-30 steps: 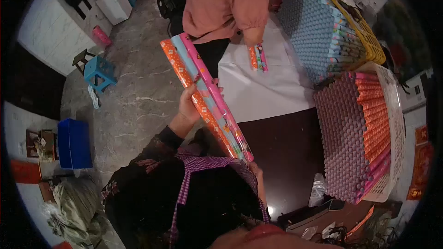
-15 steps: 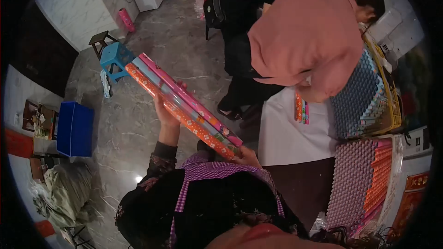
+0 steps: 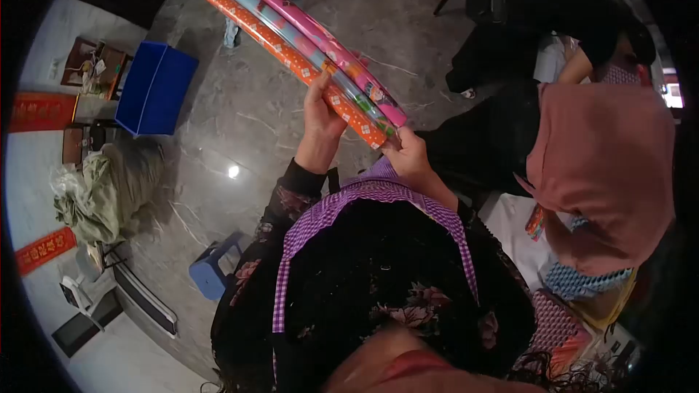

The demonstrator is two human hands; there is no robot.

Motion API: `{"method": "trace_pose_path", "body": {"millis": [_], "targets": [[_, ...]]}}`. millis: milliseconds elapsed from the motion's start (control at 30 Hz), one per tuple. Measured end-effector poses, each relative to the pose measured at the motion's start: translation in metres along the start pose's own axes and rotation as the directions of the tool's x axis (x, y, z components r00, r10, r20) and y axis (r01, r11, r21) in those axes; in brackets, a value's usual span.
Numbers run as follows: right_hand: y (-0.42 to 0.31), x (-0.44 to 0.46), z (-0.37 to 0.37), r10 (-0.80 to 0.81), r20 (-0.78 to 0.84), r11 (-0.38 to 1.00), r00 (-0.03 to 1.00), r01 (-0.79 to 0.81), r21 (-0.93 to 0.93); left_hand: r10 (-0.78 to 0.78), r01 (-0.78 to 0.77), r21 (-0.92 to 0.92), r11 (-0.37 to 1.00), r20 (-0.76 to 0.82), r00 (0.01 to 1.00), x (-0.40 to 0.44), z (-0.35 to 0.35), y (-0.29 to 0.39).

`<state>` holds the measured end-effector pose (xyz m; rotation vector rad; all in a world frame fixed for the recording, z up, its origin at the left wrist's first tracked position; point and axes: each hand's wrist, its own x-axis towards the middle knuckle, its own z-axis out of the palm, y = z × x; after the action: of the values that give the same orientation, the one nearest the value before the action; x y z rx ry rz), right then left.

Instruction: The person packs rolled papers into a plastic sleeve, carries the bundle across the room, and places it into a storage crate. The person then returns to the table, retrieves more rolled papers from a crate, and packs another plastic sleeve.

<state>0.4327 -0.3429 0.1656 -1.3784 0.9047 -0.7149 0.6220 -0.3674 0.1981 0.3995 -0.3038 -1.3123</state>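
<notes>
Three long wrapping paper rolls lie side by side in my hands: an orange roll (image 3: 269,41), a light blue roll (image 3: 258,9) and a pink roll (image 3: 313,33). All look glossy and slant from upper left to lower right. My left hand (image 3: 320,120) is closed around them from the near side, past their middle, with its thumb over the orange roll. At their near right end, my right hand (image 3: 409,154) grips the bundle by the ends. Some of its fingers are hidden.
A person in a pink top (image 3: 601,160) bends over stacked blue rolls (image 3: 582,280) at right; another person in black (image 3: 561,0) is behind. Purple-ended rolls (image 3: 550,320) stand lower right. At left are a blue bin (image 3: 153,91), a blue stool (image 3: 211,273) and a green cloth-covered heap (image 3: 109,189).
My view has turned left, away from the white-covered table. The rolls, still in both hands, now appear higher in view. My left hand sits nearer their right end.
</notes>
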Motion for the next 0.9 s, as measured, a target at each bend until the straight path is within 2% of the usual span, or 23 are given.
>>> {"method": "trace_pose_path", "body": {"millis": [67, 167, 233, 300, 333, 400, 433, 500, 533, 567, 600, 667, 700, 767, 800, 867, 900], "targets": [[0.003, 0.04, -0.001, -0.011, 0.038, 0.991, 0.999, 0.015, -0.13, 0.045, -0.045, 0.002, 0.999, -0.045, 0.998, 0.027, -0.011, 0.012], [0.02, 0.068, -0.002, -0.082, 0.048, 0.993, 0.996, 0.085, -0.078, 0.094, -0.092, 0.032, 0.995, -0.074, 0.993, 0.04, -0.023, 0.015], [0.005, 0.086, -0.005, -0.036, 0.078, 0.998, 0.996, 0.039, -0.044, 0.125, -0.119, 0.063, 0.991, -0.104, 0.987, 0.052, -0.029, 0.016], [0.0, 0.102, -0.012, -0.002, 0.183, 0.989, 0.983, 0.029, -0.142, 0.14, -0.131, 0.076, 0.988, -0.121, 0.983, 0.066, -0.031, 0.016], [0.018, 0.11, -0.019, -0.01, 0.185, 0.991, 0.983, 0.035, -0.132, 0.159, -0.148, 0.086, 0.985, -0.132, 0.978, 0.075, -0.032, 0.01], [0.058, 0.136, -0.016, -0.09, 0.15, 0.996, 0.985, 0.091, 0.003, 0.17, -0.163, 0.084, 0.983, -0.082, 0.982, 0.092, -0.048, 0.009], [0.034, 0.137, -0.015, -0.047, 0.132, 0.996, 0.99, 0.057, -0.07, 0.15, -0.143, 0.081, 0.986, -0.083, 0.985, 0.098, -0.051, 0.01], [0.036, 0.137, -0.016, -0.045, 0.138, 0.996, 0.989, 0.055, -0.075, 0.105, -0.103, 0.062, 0.993, -0.027, 0.994, 0.107, -0.058, 0.009], [0.035, 0.139, -0.016, -0.03, 0.136, 0.994, 0.99, 0.044, -0.101, 0.069, -0.064, 0.092, 0.994, -0.056, 0.996, 0.109, -0.055, 0.011], [0.03, 0.137, -0.015, -0.12, 0.085, 0.992, 0.989, 0.123, -0.027, 0.052, -0.048, 0.093, 0.995, -0.045, 0.998, 0.112, -0.056, 0.008], [0.031, 0.135, -0.015, -0.125, 0.083, 0.991, 0.989, 0.128, -0.029, 0.037, -0.033, 0.085, 0.996, -0.036, 0.999, 0.113, -0.056, 0.009], [0.07, 0.142, -0.011, 0.016, 0.139, 0.997, 0.99, -0.005, -0.08, -0.005, 0.013, 0.103, 0.995, -0.076, 0.997, 0.115, -0.062, 0.016], [0.084, 0.15, -0.007, 0.02, 0.171, 1.0, 0.985, -0.022, 0.009, -0.025, 0.034, 0.115, 0.993, -0.074, 0.997, 0.12, -0.071, 0.018], [0.072, 0.161, 0.0, 0.135, 0.188, 0.991, 0.973, -0.135, -0.01, 0.015, 0.016, 0.177, 0.984, -0.171, 0.985, 0.129, -0.086, 0.02], [0.049, 0.19, -0.005, 0.182, 0.256, 0.974, 0.949, -0.139, -0.177, 0.02, 0.015, 0.192, 0.981, -0.181, 0.983, 0.15, -0.101, 0.025], [0.068, 0.228, 0.003, 0.112, 0.299, 0.993, 0.948, -0.098, -0.063, 0.0, 0.032, 0.203, 0.979, -0.156, 0.988, 0.181, -0.12, 0.031], [0.076, 0.259, 0.004, 0.131, 0.317, 0.988, 0.94, -0.097, -0.121, -0.013, 0.042, 0.202, 0.978, -0.145, 0.989, 0.206, -0.132, 0.037]]}}
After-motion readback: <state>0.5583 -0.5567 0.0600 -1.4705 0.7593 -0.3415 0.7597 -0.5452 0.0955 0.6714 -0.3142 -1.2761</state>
